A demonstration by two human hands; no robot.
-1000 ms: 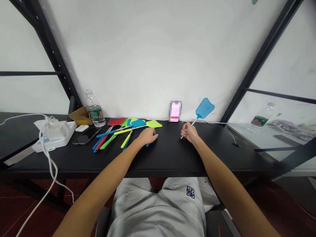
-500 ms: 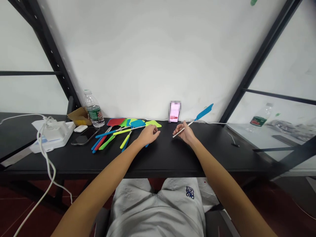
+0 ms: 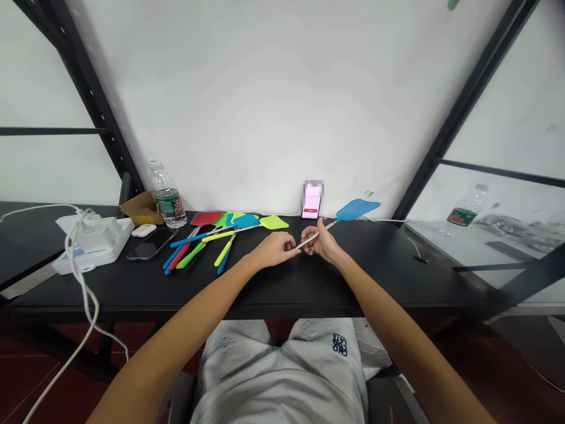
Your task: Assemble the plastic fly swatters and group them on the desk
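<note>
My right hand (image 3: 321, 241) is closed on the thin metal rod of a blue fly swatter (image 3: 356, 208), whose mesh head lies nearly flat, pointing right toward the wall. The fingers of my left hand (image 3: 276, 249) pinch the near end of that same rod, so both hands meet at the middle of the black desk (image 3: 282, 282). To the left lies a pile of fly swatters (image 3: 229, 227) in red, green, blue and yellow, handles fanned toward me.
A phone with a lit pink screen (image 3: 312, 201) leans on the wall behind my hands. At the left stand a water bottle (image 3: 166, 195), a dark phone (image 3: 148, 244), a white earbud case (image 3: 144, 230), a cardboard box (image 3: 142, 208) and a white device with cables (image 3: 95, 237). Black shelf posts frame both sides.
My right hand has tilted the blue swatter down from upright to nearly flat and moved left. My left hand has left the desk near the pile and taken the rod's end.
</note>
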